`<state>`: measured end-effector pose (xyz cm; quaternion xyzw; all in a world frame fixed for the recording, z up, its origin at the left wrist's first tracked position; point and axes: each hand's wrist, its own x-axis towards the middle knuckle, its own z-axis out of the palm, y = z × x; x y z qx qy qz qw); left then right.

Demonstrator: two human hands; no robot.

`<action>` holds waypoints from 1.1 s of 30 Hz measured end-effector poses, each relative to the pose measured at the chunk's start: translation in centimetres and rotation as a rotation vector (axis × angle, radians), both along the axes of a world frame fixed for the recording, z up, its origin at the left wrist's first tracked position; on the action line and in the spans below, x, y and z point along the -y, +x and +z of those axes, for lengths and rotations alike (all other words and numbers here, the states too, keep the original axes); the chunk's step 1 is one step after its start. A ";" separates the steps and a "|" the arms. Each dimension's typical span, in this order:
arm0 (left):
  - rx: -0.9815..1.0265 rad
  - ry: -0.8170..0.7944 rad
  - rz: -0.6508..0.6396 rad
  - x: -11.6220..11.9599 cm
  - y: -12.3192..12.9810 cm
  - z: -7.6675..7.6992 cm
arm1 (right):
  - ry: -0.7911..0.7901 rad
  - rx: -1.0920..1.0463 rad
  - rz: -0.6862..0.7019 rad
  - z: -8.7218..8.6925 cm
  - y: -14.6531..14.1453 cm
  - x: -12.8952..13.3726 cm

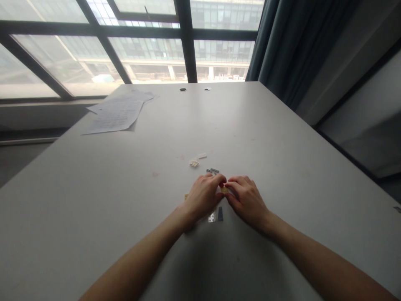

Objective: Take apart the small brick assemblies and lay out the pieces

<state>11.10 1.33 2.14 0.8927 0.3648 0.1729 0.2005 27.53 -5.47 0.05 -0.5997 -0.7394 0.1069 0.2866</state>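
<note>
My left hand [205,192] and my right hand [247,195] meet over the table, fingertips pinched from both sides on a small tan piece [224,190] that looks like a building brick. Just beyond my left hand lie several grey pieces [213,170]. Under and in front of the left hand, a clear or shiny piece with dots [212,216] and a dark grey flat piece [220,213] rest on the table. Another tan piece [186,196] peeks out left of my left hand, mostly hidden by it.
A little pile of white pieces [194,163] and a white strip [202,156] lie farther out on the white table [269,138]. Printed papers [115,113] are at the far left edge. Windows stand behind, with a dark curtain [291,50] at the right.
</note>
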 end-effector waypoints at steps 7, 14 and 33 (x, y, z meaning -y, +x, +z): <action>0.010 -0.017 -0.016 0.1 -0.2 0.1 | -0.009 0.001 0.000 0.0 0.1 0.0; -0.004 0.154 0.217 -2.2 -2.5 1.4 | -0.018 -0.037 -0.019 0.2 0.0 0.1; 0.136 0.082 0.254 -4.3 -5.8 1.3 | 0.039 -0.133 -0.044 0.3 0.1 -0.1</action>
